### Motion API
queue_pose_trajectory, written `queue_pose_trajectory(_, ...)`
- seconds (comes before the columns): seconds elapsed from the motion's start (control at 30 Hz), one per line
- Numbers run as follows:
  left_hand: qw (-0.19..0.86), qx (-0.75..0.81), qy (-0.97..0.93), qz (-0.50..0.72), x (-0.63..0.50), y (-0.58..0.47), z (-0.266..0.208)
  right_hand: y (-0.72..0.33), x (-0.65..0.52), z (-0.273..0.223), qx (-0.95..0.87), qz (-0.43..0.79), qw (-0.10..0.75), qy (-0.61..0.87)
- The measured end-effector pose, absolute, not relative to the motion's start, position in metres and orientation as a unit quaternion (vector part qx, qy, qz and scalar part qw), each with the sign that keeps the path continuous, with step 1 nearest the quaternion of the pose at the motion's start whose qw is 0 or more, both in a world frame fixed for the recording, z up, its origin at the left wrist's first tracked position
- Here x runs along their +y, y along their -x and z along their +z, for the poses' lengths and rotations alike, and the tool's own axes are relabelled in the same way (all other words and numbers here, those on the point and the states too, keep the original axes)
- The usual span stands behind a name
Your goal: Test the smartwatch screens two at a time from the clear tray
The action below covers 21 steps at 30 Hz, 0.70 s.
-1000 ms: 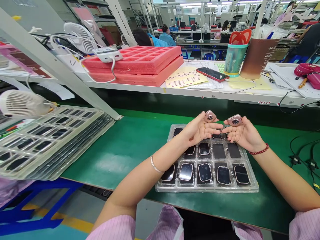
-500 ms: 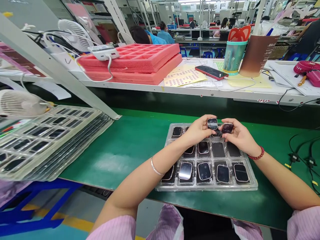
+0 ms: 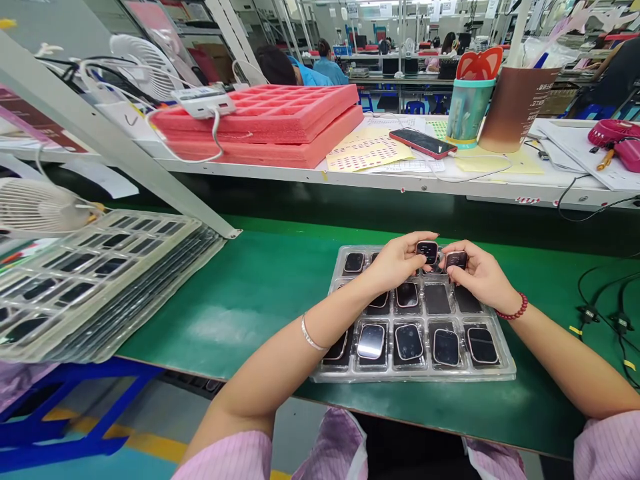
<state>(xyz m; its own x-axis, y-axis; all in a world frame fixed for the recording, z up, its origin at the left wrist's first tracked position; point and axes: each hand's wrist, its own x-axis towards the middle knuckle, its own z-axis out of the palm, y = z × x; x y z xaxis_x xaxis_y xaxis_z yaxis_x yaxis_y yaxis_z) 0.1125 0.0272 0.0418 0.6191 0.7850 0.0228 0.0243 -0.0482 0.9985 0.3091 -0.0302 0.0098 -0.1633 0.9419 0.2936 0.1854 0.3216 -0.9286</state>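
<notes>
My left hand (image 3: 403, 259) pinches a smartwatch body (image 3: 427, 251) by its edges, its dark screen showing small light marks. Close to its right, my right hand (image 3: 477, 270) grips a second smartwatch body (image 3: 455, 260), dark-faced with a pinkish rim. Both are held above the back rows of a clear plastic tray (image 3: 506, 363) on the green bench. More strapless watch bodies lie face up in the tray's pockets, such as the bright-faced watch (image 3: 371, 341) in the front row. Two middle-row pockets at the right show only dark bottoms. My hands hide part of the back row.
Stacked clear trays (image 3: 150, 273) of dark rectangular pieces stand at the left, beside a small white fan (image 3: 45, 207). Black cables (image 3: 620, 323) lie at the right. The shelf above carries red foam trays (image 3: 260, 127), a phone (image 3: 423, 143) and cups. Coworkers sit farther back.
The watch in my left hand has tilted and lowered slightly, and light marks now show on its screen. My right hand has shifted its watch slightly downward.
</notes>
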Motion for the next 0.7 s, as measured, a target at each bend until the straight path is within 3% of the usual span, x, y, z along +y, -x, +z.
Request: queue_pose_trajectory(0.7, 0.640, 0.308, -0.630, 0.313, 0.0292, -0.1141, 0.0371, -0.3076, -0.0316, 0.0106, -0.659, 0.364, 0.473, 0.457)
